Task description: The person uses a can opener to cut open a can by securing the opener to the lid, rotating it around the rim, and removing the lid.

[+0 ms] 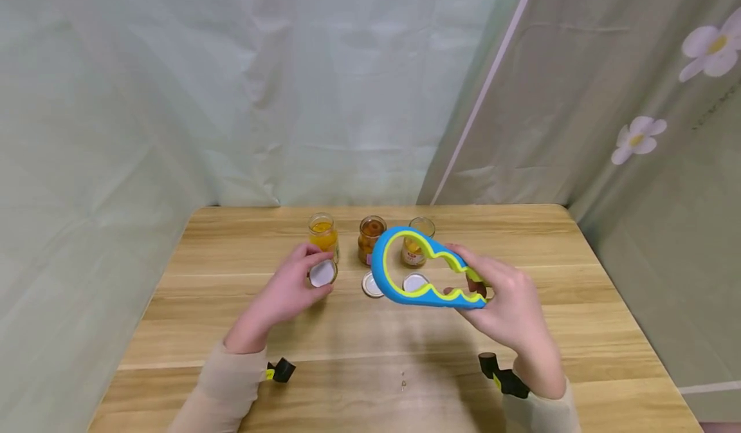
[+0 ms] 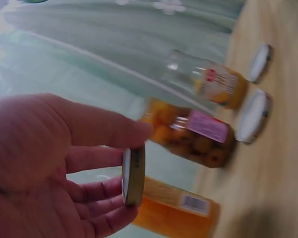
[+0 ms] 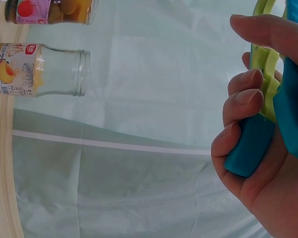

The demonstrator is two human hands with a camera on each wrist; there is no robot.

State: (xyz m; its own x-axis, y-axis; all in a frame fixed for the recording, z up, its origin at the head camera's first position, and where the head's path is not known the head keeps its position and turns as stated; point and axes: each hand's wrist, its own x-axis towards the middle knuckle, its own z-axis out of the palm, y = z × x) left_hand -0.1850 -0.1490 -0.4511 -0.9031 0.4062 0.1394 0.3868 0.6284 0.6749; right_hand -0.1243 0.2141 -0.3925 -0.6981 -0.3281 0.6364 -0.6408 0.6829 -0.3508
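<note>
My left hand (image 1: 296, 286) pinches a round metal jar lid (image 1: 322, 273) by its edge, white inside turned up, just in front of an uncapped jar of orange fruit (image 1: 321, 235). In the left wrist view the lid (image 2: 134, 176) sits between thumb and fingers, gold rim showing. My right hand (image 1: 509, 298) grips a blue and yellow-green jar opener (image 1: 379, 266) by its handles, holding it above the table. Behind the opener stand an open jar of brown fruit (image 1: 370, 235) and an open, partly filled peach jar (image 3: 20, 69). The opener's loop has nothing inside it.
Two more lids lie white side up on the wooden table (image 1: 231, 304), one lid (image 1: 372, 285) before the middle jar, another lid (image 1: 415, 282) before the right jar. Pale curtains (image 1: 347, 98) hang behind the table's back edge. A small speck (image 1: 403, 383) lies near the front.
</note>
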